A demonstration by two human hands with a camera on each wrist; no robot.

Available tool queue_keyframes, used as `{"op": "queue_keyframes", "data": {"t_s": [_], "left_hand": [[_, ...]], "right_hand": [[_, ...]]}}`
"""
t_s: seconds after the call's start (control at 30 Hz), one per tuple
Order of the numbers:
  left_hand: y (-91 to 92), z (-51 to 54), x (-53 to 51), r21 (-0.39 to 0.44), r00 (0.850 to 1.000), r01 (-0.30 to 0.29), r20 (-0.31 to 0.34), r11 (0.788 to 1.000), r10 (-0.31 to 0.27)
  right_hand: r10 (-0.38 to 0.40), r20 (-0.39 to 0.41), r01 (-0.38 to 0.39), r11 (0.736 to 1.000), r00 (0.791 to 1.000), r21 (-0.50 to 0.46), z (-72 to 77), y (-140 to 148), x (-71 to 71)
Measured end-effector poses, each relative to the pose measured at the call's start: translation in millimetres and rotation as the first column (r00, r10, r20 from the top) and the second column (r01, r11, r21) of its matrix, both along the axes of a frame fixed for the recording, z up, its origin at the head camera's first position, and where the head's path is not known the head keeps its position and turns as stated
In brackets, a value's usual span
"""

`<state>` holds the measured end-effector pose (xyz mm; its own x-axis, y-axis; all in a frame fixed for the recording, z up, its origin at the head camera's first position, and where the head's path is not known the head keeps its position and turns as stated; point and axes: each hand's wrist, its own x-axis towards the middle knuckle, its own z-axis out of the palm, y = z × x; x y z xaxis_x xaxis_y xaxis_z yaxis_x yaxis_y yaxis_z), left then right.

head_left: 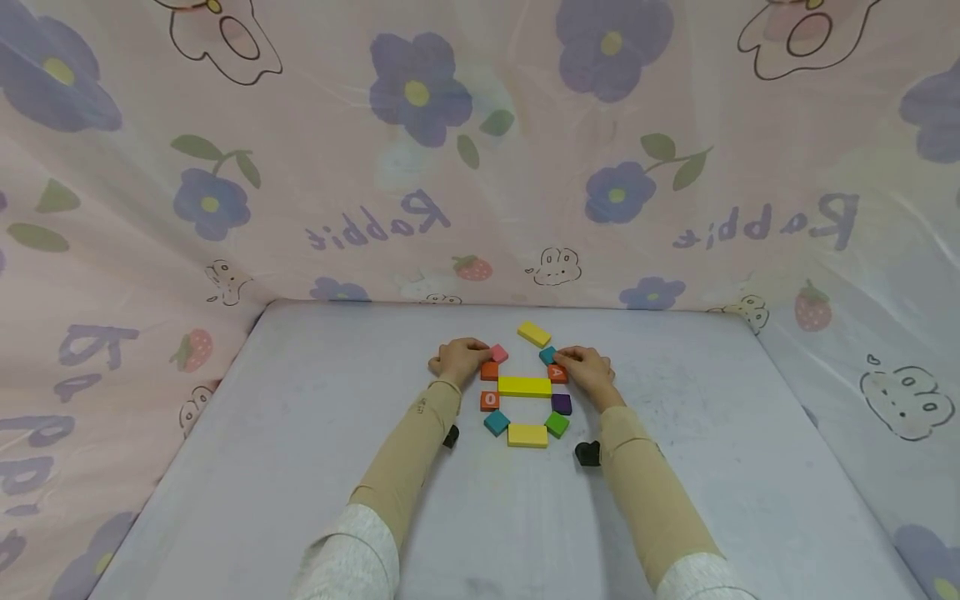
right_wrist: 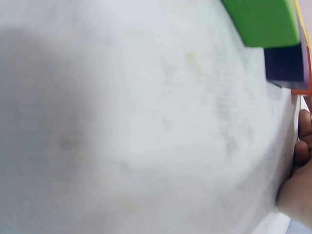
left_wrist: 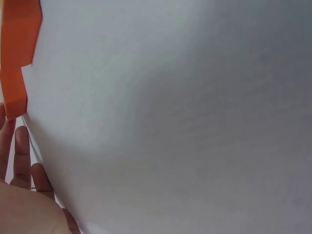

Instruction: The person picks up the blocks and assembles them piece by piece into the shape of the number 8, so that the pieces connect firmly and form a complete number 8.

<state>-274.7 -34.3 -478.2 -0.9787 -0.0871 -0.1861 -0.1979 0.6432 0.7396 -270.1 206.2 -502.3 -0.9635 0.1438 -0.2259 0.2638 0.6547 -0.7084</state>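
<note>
On the white table, colored blocks form a ring with a long yellow block [head_left: 525,387] across its middle. At its upper left my left hand [head_left: 461,360] pinches a pink block [head_left: 499,354], just above an orange block [head_left: 490,371]. Opposite, my right hand [head_left: 587,368] pinches a blue block [head_left: 548,355], above the orange block marked A [head_left: 557,373]. A yellow block [head_left: 534,334] lies slanted beyond both hands. In the left wrist view, the left hand's fingers [left_wrist: 22,156] show near orange blocks [left_wrist: 19,34]; the pinched blocks are not visible in either wrist view.
Lower in the ring lie an orange block marked O [head_left: 490,401], a purple block [head_left: 561,404], a blue block [head_left: 497,423], a green block [head_left: 557,425] and a yellow block [head_left: 527,436]. A black heart-shaped piece [head_left: 588,453] lies by the right forearm, another dark piece [head_left: 451,436] by the left.
</note>
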Motion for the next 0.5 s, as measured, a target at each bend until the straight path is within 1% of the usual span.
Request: {"op": "queue_keyframes", "data": {"t_s": [0.07,0.13,0.23,0.3,0.37,0.4,0.5], "left_hand": [[-0.4,-0.3,0.6,0.002,1.0,0.002,0.002,1.0,-0.002],[-0.7,-0.7,0.8,0.0,1.0,0.003,0.006,1.0,-0.003],[-1.5,-1.3,0.4,0.0,1.0,0.001,0.008,1.0,-0.001],[-1.9,-2.2,-0.5,-0.001,1.0,0.002,0.008,1.0,-0.002],[-2.3,-2.9,-1.2,0.001,1.0,0.004,0.004,1.0,-0.004],[-2.4,-3.4,-1.6,0.001,1.0,0.006,0.003,1.0,-0.006],[-2.5,-4.8,-1.6,0.004,1.0,0.01,0.002,1.0,-0.01]], "right_hand": [[-0.006,0.018,0.006,1.0,1.0,-0.005,0.6,0.1,-0.2],[-0.021,0.05,0.022,0.999,0.999,-0.03,2.7,-0.1,-0.6],[-0.052,0.11,0.065,0.992,0.993,-0.112,6.9,-0.6,-2.4],[-0.059,0.14,0.081,0.984,0.988,-0.158,10.2,-1.1,-4.1],[-0.062,0.143,0.084,0.984,0.988,-0.157,13.0,-1.4,-5.6],[-0.059,0.131,0.078,0.987,0.99,-0.144,13.9,-1.6,-5.7],[-0.086,0.089,0.092,0.993,0.992,-0.069,16.4,-5.3,-6.6]]}}
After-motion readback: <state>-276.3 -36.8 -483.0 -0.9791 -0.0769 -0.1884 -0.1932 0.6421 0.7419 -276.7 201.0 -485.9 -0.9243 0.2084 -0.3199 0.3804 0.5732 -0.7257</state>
